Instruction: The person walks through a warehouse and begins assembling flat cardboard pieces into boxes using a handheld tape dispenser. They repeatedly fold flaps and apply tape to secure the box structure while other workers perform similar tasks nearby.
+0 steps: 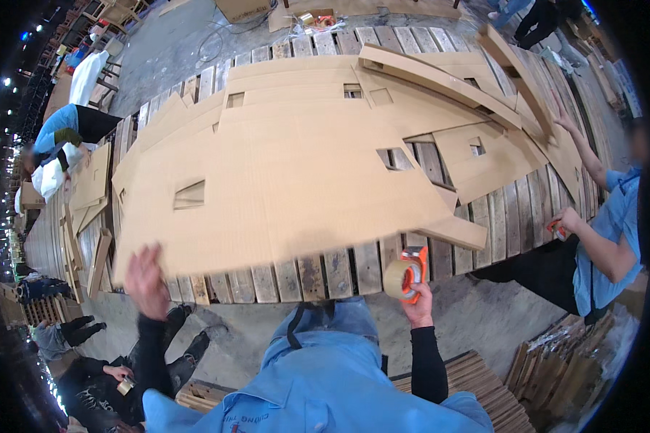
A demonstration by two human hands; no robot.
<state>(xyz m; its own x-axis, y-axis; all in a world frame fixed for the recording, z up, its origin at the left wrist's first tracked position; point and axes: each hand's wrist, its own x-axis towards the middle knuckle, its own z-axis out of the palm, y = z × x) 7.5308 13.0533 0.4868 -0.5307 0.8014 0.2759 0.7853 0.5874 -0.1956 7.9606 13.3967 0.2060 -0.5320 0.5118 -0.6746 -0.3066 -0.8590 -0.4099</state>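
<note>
Cardboard (289,166) lies across the frame's centre on a slatted table (368,268). Just below it, right of centre, the right hand (418,307) grips an orange tape dispenser (411,274). Toward the lower left, the blurred left hand (146,283), uncurled, is by the cardboard's corner; whether it touches, I cannot tell.

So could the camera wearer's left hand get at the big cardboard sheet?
Likely yes: the left hand looks empty and is right by the sheet's near left corner, with nothing visible blocking it.
</note>
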